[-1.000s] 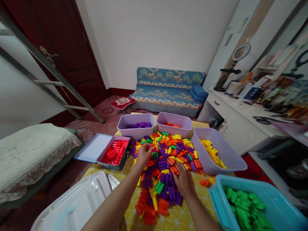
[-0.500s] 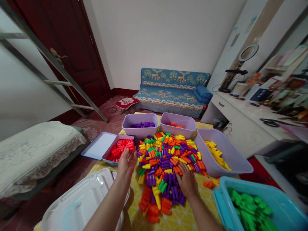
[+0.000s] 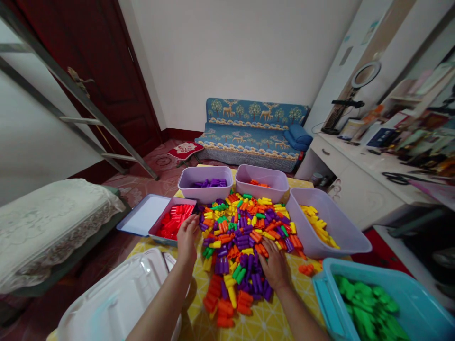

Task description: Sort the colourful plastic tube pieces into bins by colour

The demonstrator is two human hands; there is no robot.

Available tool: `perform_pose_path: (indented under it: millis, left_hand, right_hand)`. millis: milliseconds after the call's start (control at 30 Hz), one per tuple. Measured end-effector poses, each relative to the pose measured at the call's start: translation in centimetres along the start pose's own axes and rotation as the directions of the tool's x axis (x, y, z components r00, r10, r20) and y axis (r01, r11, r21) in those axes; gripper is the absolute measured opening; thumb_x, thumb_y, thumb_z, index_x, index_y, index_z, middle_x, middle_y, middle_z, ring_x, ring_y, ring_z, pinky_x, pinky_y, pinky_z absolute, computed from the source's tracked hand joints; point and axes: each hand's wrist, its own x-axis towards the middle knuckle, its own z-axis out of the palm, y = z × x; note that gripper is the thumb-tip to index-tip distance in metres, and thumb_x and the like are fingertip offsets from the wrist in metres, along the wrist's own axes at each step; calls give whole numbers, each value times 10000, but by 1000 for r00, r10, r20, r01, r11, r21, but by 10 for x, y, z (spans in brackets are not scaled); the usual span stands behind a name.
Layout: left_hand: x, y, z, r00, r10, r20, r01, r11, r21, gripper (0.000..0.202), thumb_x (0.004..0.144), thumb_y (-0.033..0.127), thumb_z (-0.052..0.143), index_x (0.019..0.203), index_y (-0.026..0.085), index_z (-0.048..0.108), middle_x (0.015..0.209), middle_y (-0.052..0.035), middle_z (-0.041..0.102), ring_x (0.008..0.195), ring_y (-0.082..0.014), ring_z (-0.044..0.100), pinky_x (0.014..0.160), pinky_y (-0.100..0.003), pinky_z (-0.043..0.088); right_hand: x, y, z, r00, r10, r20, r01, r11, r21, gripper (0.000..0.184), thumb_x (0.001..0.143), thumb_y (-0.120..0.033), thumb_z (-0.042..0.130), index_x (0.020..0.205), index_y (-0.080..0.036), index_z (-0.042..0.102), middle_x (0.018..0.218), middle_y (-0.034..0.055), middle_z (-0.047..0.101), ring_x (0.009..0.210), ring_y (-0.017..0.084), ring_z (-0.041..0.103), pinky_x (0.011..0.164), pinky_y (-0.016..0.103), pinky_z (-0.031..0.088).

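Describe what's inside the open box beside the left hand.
Red pieces lie heaped in the open box; what lies beneath is covered. The left hand hides a near corner.

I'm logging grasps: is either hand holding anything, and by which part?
No held piece shows in the left hand. The right hand rests at orange pieces; whether it grips any cannot be told.

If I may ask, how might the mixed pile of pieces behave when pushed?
The mixed pile would probably spread, since its pieces lie loose and overlapping. They look stiff, holding tube shapes; rounded sides might let some roll.
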Motion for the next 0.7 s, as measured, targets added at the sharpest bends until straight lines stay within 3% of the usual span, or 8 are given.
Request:
perform_pose_path:
  millis: [67,167,267,333,500,700]
  left_hand:
    - [6,-15,9,987,78,139,-115,954,277,332,742,276,653,1054,163,659,1067,-91,694,1017,-219,655,949,-389,503]
    - [21,-29,27,931,212,298,-348,764,543,377,737,203,625,1111,167,659,1147,-105,669,1097,-251,618,982,-424,483]
    - [35,-34,49,844,248,476,-524,568,634,463,720,70,553,1157,179,656,1254,-108,617,1210,-252,548,1072,-447,415]
    - [39,-34,61,800,212,561,-581,503,639,480,685,21,542,1106,197,692,1288,-97,593,1238,-259,521,1113,-465,368]
    - [37,-34,67,792,132,596,-559,547,623,395,606,5,586,907,193,760,1217,-94,609,1207,-293,516,1129,-498,324]
    - [25,-35,62,851,133,507,-445,694,565,233,669,137,638,858,196,760,1021,-73,668,1027,-229,607,984,-394,466]
  right_hand:
    - [0,1,1,1000,-6,-7,6,1000,1,456,888,-270,449,1325,-179,544,1372,96,558,1305,237,459,1086,413,364]
    - [0,2,2,1000,-22,-12,22,1000,8,454,895,-280,452,1326,-167,540,1365,95,563,1305,236,456,1097,402,352]
    - [-1,3,3,1000,-14,-10,14,1000,10,448,906,-290,445,1325,-163,540,1375,90,556,1307,238,452,1094,402,352]
    - [-1,3,3,1000,-2,-9,2,1000,12,445,912,-300,441,1328,-173,539,1382,83,552,1309,239,451,1090,404,354]
    - [-1,1,1,1000,-1,-3,1,1000,27,444,916,-302,443,1331,-174,537,1386,83,549,1310,236,449,1096,411,347]
    - [0,1,1,1000,-1,-16,2,999,44,436,914,-307,453,1319,-180,549,1377,90,556,1301,235,456,1087,416,361]
